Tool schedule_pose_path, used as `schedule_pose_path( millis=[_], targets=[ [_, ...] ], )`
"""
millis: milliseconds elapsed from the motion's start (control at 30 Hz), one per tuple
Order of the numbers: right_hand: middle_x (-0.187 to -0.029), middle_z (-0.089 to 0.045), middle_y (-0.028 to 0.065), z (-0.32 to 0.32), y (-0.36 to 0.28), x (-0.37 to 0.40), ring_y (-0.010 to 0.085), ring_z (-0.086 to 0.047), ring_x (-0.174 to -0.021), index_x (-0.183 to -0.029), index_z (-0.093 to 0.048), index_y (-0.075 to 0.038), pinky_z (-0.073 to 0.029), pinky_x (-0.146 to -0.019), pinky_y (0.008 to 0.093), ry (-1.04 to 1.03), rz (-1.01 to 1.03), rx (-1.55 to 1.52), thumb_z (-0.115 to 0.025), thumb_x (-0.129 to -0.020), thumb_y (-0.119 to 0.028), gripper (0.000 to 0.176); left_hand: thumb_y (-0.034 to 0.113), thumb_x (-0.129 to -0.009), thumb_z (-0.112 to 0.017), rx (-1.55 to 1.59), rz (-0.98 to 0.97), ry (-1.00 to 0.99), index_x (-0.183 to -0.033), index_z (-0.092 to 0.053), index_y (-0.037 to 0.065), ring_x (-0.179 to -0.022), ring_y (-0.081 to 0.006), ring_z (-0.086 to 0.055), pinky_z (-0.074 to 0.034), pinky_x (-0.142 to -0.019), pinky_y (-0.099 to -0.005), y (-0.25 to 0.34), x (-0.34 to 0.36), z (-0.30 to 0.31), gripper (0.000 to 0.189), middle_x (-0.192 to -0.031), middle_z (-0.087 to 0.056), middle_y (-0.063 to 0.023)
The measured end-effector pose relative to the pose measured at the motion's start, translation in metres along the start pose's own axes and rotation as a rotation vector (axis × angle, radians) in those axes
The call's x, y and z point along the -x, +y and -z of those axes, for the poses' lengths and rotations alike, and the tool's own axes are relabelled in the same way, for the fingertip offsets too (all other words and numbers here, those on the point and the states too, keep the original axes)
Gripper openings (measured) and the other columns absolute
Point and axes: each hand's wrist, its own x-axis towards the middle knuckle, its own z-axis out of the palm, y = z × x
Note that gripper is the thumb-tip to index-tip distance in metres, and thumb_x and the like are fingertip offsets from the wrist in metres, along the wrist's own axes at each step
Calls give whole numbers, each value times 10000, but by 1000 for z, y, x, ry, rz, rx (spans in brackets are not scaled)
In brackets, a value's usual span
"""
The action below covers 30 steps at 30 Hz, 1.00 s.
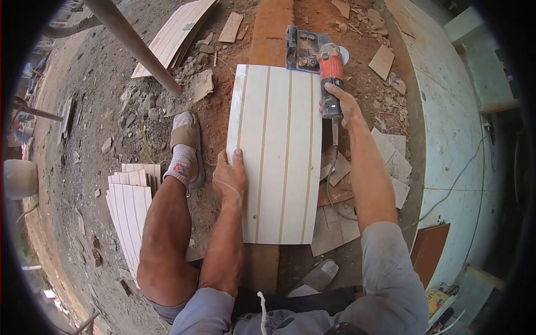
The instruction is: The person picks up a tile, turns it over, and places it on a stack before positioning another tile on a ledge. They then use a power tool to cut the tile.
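Right hand (343, 109) grips grinder (330, 70); left hand (230, 176) holds striped tile (279, 151); sock (180, 166) print unreadable.

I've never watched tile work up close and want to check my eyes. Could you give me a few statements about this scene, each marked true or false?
1. The right hand grips a red angle grinder. True.
2. The left hand lifts the tile into the air. False: it rests on the left edge of the striped tile, which lies flat across a plank.
3. The tile is plain white. False: tan stripes run along its length.
4. A stack of tiles lies on the ground left of the person's bare leg. True.
5. The grinder is at the tile's near edge. False: it is at the far right corner.
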Motion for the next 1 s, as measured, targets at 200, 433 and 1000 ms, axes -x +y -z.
schedule_pose_path(
  millis=[200, 433, 1000],
  targets=[
    [-771, -645, 126, 0, -4, 1, 199, -649, -569, -1038, -557, -1, -566, -529, 306, -32, -12, 29, -758, -768, -350, 484, 481, -910, -531, 63, -33, -11, -1202, -583, 73, -984, -413, -631, -472, -857, -469, -14, -7, -8, 504, -1027, -665, -244],
    [-768, -641, 128, -2, -2, 1, 201, -646, -564, -1026, -555, -1, -566, -524, 305, -23, -20, 15, -749, -772, -322, 453, 471, -924, -512, 89, -98, -63, -1163, -588, 66, -953, -421, -634, -471, -846, -479, -19, -10, -8, 477, -997, -669, -241],
    [-769, -645, 145, -9, -5, 7, 223, -651, -564, -1043, -536, -11, -575, -519, 329, -11, -58, 40, -744, -770, -328, 467, 460, -935, -467, -10, -41, -89, -1183, -570, 41, -954, -437, -626, -463, -847, -486, -5, -5, 1, 498, -976, -659, -270]
  ],
)
